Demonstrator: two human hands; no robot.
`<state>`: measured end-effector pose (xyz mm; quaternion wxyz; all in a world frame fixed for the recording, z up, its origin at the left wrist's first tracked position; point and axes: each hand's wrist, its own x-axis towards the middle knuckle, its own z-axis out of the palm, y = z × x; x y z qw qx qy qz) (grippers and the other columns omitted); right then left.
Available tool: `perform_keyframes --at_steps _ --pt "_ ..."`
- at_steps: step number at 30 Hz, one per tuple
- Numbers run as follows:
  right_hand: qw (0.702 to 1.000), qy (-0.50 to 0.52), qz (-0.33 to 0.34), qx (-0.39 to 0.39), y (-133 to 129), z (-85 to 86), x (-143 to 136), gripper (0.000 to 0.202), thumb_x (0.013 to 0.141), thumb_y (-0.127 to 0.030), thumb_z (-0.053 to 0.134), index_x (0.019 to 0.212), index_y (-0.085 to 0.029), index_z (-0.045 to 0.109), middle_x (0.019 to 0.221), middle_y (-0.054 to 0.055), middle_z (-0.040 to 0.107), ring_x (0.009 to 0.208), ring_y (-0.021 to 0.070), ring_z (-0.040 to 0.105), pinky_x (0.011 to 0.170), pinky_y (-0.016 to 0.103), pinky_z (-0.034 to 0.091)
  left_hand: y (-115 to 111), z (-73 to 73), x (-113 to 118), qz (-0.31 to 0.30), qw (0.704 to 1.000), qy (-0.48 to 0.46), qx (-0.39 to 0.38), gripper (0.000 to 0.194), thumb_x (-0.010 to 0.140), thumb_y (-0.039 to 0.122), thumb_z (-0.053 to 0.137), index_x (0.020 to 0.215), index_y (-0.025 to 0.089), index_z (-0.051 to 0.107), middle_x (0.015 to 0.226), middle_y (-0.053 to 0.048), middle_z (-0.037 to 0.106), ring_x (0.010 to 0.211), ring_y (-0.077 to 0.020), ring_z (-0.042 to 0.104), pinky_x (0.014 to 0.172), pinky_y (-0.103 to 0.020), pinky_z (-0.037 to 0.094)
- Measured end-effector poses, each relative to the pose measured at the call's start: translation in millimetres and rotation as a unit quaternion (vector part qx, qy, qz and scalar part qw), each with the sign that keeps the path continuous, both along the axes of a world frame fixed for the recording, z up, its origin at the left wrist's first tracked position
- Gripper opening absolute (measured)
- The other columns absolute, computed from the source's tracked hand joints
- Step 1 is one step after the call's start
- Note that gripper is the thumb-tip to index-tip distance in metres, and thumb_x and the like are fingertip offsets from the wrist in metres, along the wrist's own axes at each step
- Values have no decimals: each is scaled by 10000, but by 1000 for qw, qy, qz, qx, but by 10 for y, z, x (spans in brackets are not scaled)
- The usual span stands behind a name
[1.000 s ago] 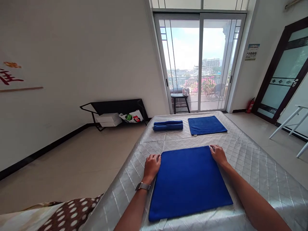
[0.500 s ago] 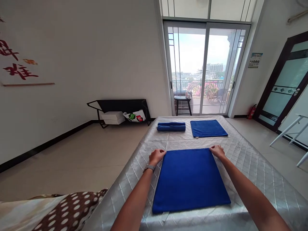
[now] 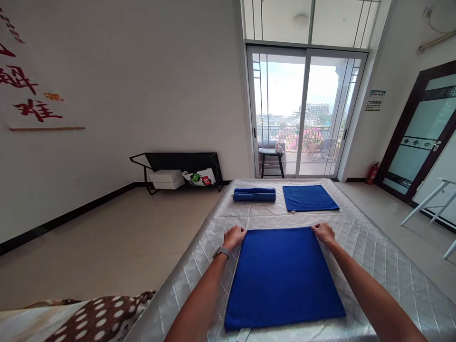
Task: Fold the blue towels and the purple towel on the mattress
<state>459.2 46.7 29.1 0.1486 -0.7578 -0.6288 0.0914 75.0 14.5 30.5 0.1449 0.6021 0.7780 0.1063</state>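
Note:
A blue cloth, square and flat like a towel or cushion cover, lies on the quilted silver-grey bed cover in front of me. My left hand, with a watch at the wrist, pinches its far left corner. At the far right corner, my right hand holds the edge between thumb and fingers. A pale tag sticks out from the near edge. Beyond my hands lie a rolled blue cloth on the left and another flat blue cloth on the right.
A brown polka-dot blanket is at the lower left. By the left wall a black rack holds white boxes and a bag. Sliding glass doors stand behind the bed; a white stool is at the right.
The whole scene sits slightly lower in the picture as the head view has tilted up. Both hands still grip the same corners of the blue cloth.

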Motion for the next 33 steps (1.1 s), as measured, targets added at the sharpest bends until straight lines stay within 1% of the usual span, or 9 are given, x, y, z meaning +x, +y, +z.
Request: perform_keyframes --at_steps 5,10,16,18,21,24,27,30,33 --pt "1000 -14 -9 19 157 33 -49 361 910 -436 508 1037 -268 801 1174 112 719 1099 277 663 862 354 511 232 18 40 18 999 31 19 243 963 368 601 1050 169 710 1150 -82 710 1082 -234 646 940 -432 496" --pt "999 -31 -17 23 364 70 -149 366 937 -403 487 1074 -247 788 1191 137 701 1116 284 653 882 380 503 407 -22 108 46 997 54 42 221 950 297 552 1014 194 737 1144 -131 718 1109 -292 648 891 -371 478" --pt "996 -62 -10 59 296 63 -318 362 948 -282 465 1179 -188 727 1235 170 679 1180 302 605 968 410 459 320 14 222 31 992 77 98 318 981 239 429 1203 161 643 1238 -175 652 1151 -313 603 928 -411 471" --pt "994 -65 23 80 171 35 -370 382 942 -244 456 1240 -198 691 1300 141 662 1238 265 573 1043 377 414 225 33 375 -10 989 79 122 359 984 197 374 1238 148 624 1265 -186 633 1183 -311 580 965 -421 457" --pt "986 -71 112 99 -39 -54 -422 457 952 -255 422 1359 -173 613 1456 110 571 1380 229 463 1164 350 294 68 3 809 -114 981 68 141 352 985 214 386 1209 179 655 1278 -155 643 1211 -281 571 1025 -394 432" --pt "981 -65 172 54 -196 -164 -444 563 977 -331 387 1487 -108 472 1572 122 434 1480 230 330 1208 367 226 -59 -111 1382 -214 965 52 143 380 1002 333 411 1286 223 638 1385 -117 606 1299 -259 526 1098 -368 392" --pt "982 -60 179 8 -270 -220 -458 622 1002 -382 325 1536 -66 377 1615 140 338 1511 230 262 1213 378 214 -131 -246 1828 -261 955 44 131 496 1007 416 383 1449 232 515 1493 -103 527 1412 -261 426 1176 -405 319" --pt "983 -69 169 3 -293 -206 -480 640 1012 -383 284 1549 -40 332 1630 150 289 1521 229 230 1218 386 200 -165 -336 1932 -264 956 48 117 583 999 465 374 1536 238 398 1537 -92 475 1470 -267 344 1215 -452 259" --pt "984 -72 161 -3 -301 -176 -503 652 1014 -388 271 1557 -28 304 1632 154 279 1524 227 220 1222 385 186 -205 -378 1682 -234 964 64 111 602 1011 483 312 1539 205 397 1582 -99 401 1498 -262 285 1231 -445 225"
